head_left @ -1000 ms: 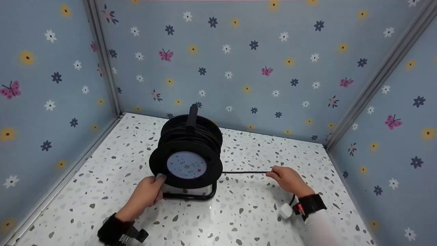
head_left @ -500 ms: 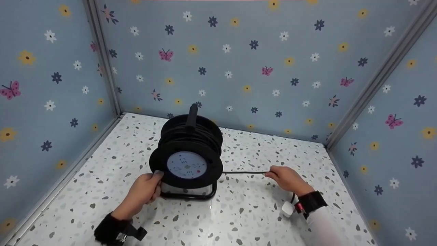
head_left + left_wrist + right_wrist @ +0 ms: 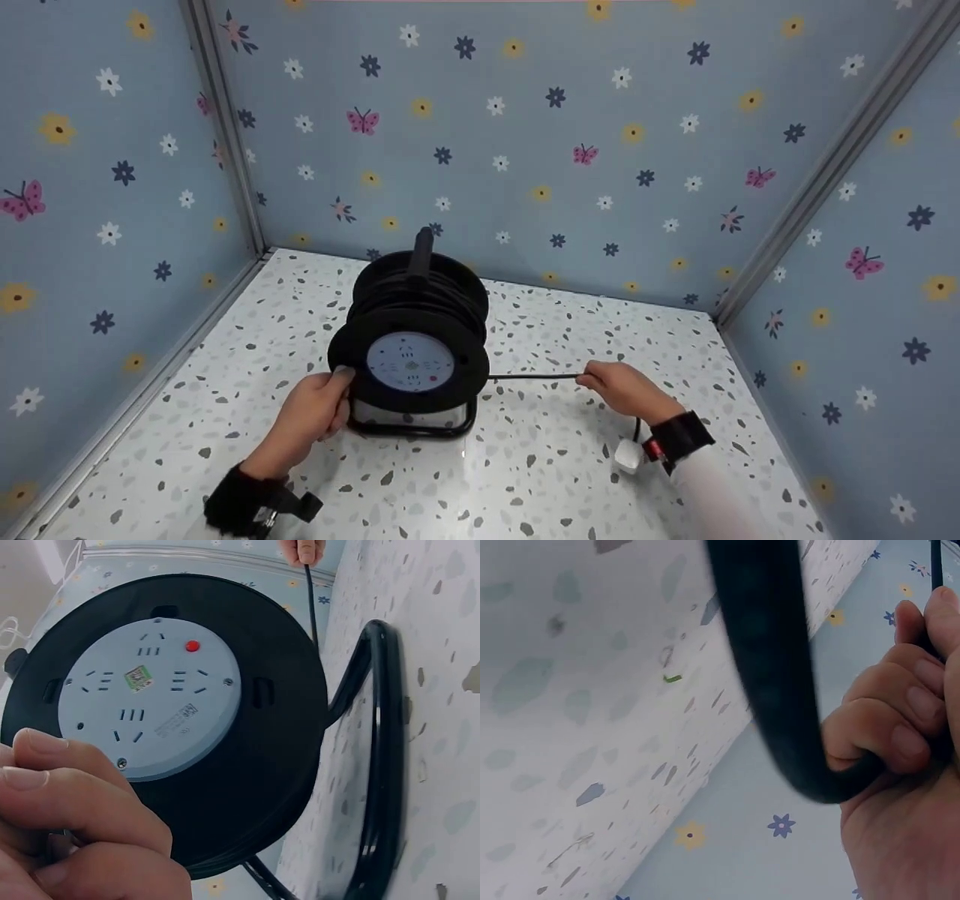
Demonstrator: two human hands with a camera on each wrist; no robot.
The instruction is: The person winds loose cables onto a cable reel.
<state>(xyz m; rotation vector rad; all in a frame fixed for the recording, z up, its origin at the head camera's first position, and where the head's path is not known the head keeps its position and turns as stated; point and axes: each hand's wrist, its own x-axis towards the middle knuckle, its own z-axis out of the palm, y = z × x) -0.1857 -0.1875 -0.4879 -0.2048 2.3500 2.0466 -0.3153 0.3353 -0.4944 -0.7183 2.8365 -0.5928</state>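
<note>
A black cable reel (image 3: 411,337) with a pale socket face (image 3: 150,697) stands on its black tube stand (image 3: 420,429) in the middle of the speckled tabletop (image 3: 525,480). My left hand (image 3: 315,409) grips the reel's front rim at its left edge (image 3: 82,832). My right hand (image 3: 619,388) pinches the black cable (image 3: 532,376), which runs taut from the reel's right side. The cable loops under my fingers (image 3: 877,735) in the right wrist view (image 3: 772,667). A white plug (image 3: 627,455) lies on the tabletop by my right wrist.
Blue flower-and-butterfly walls (image 3: 525,135) close in the tabletop at the back, left and right, with metal corner posts (image 3: 225,127). Black wrist straps sit on both wrists (image 3: 244,506).
My left hand has slid a little up the reel's left rim. My right hand has drawn slightly toward the reel and away from me, and the plug followed.
</note>
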